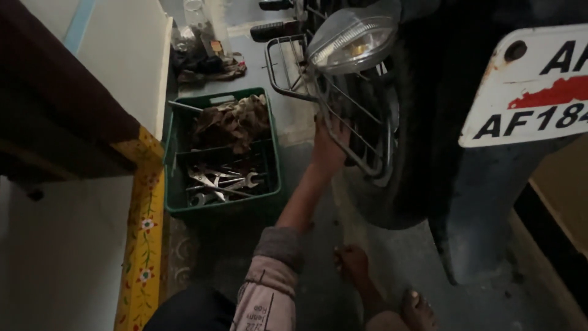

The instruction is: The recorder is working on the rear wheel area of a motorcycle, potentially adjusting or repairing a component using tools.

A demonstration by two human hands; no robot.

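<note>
**Trainee:** Where was the work at that point?

**Instructor:** The left hand (327,147) was raised to the metal guard rack (343,113) on the side of the motorcycle, just beside the rear tyre (392,196). The fingers lay against the lower bars of the rack, loosely curled; whether they were pinching a fastener or only touching the bars could not be told, as the light was poor. The right hand was out of the picture.

**Trainee:** How should that step have been carried out?

**Instructor:** In my judgement, the bar should have been gripped firmly, with the fingers kept outside the gap between rack and tyre. The forearm was well extended from the rolled sleeve (275,245), so moving the body closer would have given better control.

**Trainee:** Were tools within reach?

**Instructor:** Yes. A green crate (174,153) stood on the floor just left of the arm. Its near compartment held loose spanners (220,181); the far one held brown rags (229,122). A suitable spanner could have been picked out without shifting position.

**Trainee:** Any hazards?

**Instructor:** Bare feet (355,263) rested on the floor below the tyre, near the wheel. A dropped tool or a rolling machine would probably have struck them. The tail lamp (352,40) sat directly above the rack and was best left untouched.
</note>
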